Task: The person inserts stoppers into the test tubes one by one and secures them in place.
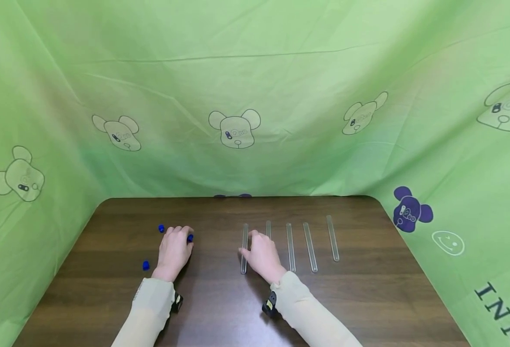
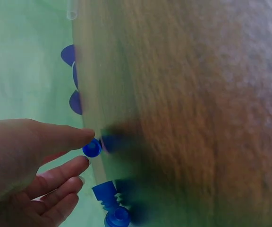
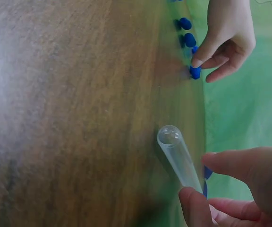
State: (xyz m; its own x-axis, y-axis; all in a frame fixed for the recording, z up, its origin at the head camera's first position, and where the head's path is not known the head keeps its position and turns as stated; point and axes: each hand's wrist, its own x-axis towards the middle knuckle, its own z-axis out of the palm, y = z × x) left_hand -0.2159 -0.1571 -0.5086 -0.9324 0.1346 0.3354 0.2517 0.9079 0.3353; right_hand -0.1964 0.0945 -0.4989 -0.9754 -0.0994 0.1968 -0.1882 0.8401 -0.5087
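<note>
My left hand [image 1: 176,250] is over the left part of the table. Its thumb and index finger pinch a small blue test-tube cap [image 2: 92,148] low over the wood, the hollow end facing the left wrist camera. Two more blue caps [image 2: 105,193] with ribbed stems lie close by in that view. My right hand [image 1: 263,254] is at the leftmost clear test tube [image 1: 244,248], which lies lengthwise on the table. The thumb reaches across the tube [image 3: 177,158] and the index finger stands off on its other side.
Several more clear test tubes [image 1: 310,248] lie in a loose row to the right, one partly behind my right hand. Loose blue caps [image 1: 146,265] are on the left of the brown table [image 1: 211,308]. Green cloth [image 1: 237,86] printed with bear heads hangs around the far edge and sides.
</note>
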